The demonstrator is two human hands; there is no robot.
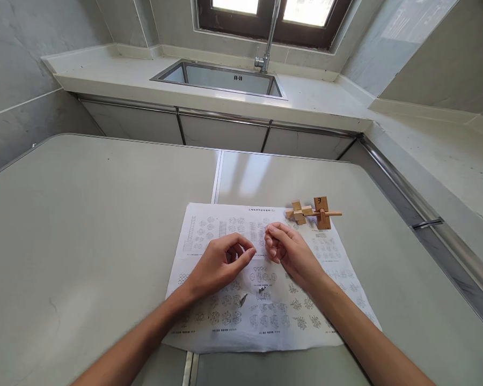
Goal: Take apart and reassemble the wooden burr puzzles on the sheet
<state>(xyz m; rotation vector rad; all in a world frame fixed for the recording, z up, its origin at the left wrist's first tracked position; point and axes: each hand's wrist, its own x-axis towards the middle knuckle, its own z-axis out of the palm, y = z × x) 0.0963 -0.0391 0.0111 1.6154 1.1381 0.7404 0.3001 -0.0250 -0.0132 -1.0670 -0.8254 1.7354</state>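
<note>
My left hand (230, 260) is over the middle of a printed paper sheet (241, 343), its fingers curled and the thumb tip close to the index fingertip. Nothing shows between them. Across a small gap, my right hand (287, 247) is also curled, thumb against the bent fingers, with no object visible in it. Beyond the right hand, at the sheet's far right corner, lie two wooden puzzles. One is a cross-shaped block puzzle (298, 213) of light wood; beside it is a darker one, a marked wooden plate with a rod through it (322, 213).
The sheet carries rows of puzzle diagrams and has small tears near its middle. It lies on a pale table (104, 225) with a seam running through it. Behind stand a counter (116, 80), a steel sink (225, 78) and a tap (268, 43). Another counter runs along the right.
</note>
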